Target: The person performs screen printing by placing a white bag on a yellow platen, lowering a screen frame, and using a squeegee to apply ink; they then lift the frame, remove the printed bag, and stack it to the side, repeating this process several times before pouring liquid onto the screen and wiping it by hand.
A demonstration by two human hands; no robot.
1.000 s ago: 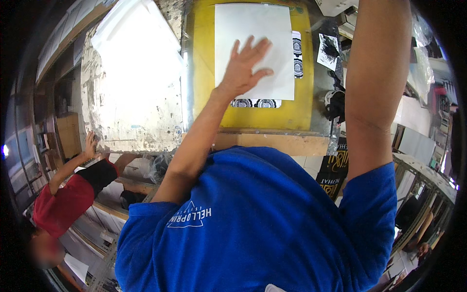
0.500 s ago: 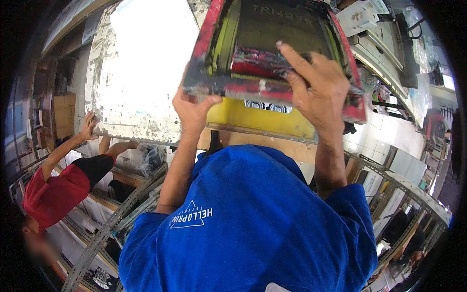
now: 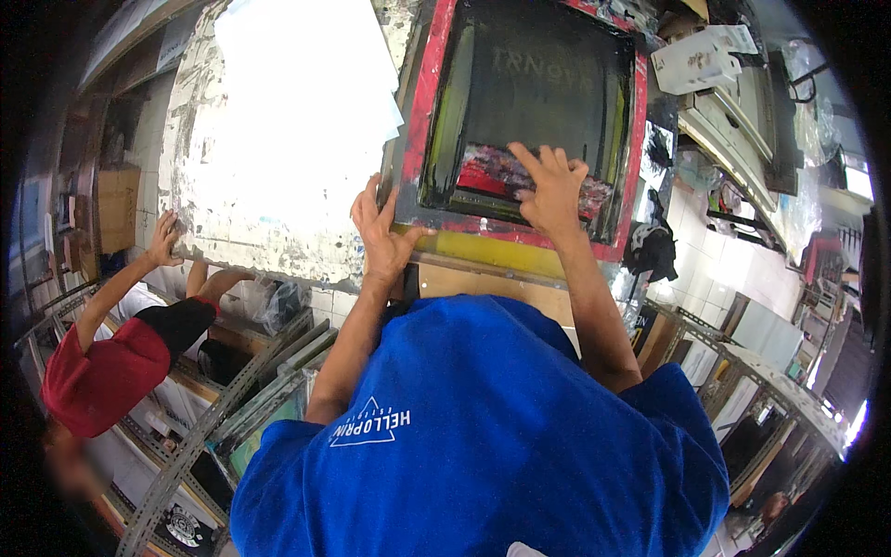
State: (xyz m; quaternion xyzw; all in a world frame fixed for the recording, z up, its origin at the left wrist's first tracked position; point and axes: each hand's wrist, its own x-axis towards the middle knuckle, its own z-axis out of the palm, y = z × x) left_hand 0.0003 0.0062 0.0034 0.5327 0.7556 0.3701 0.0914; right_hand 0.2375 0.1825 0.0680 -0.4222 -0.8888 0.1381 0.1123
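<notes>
A screen printing frame (image 3: 429, 102) with red, ink-stained edges lies low over a yellow board (image 3: 492, 252) ahead of me. Its dark mesh (image 3: 548, 93) bears faint lettering. Across the near part of the mesh sits a squeegee (image 3: 487, 174) smeared with red and dark ink. My right hand (image 3: 557, 190) straddles the squeegee, thumb on the near side and index finger stretched past the far side; its grip is partly hidden. By the frame's near left corner is my left hand (image 3: 382, 232), fingers spread, holding nothing, its thumb close to the frame's edge.
White sheets (image 3: 297, 84) lie on a paint-spattered table (image 3: 269, 246) to the left. Another person in a red shirt (image 3: 111, 371) has a hand (image 3: 164, 239) at that table's corner. A black cloth (image 3: 654, 252) hangs right of the frame. Metal shelving (image 3: 186, 473) stands behind.
The frame has come down from its raised, tilted position onto the yellow board. My left hand has let go of its near edge. My right hand has come down with the squeegee.
</notes>
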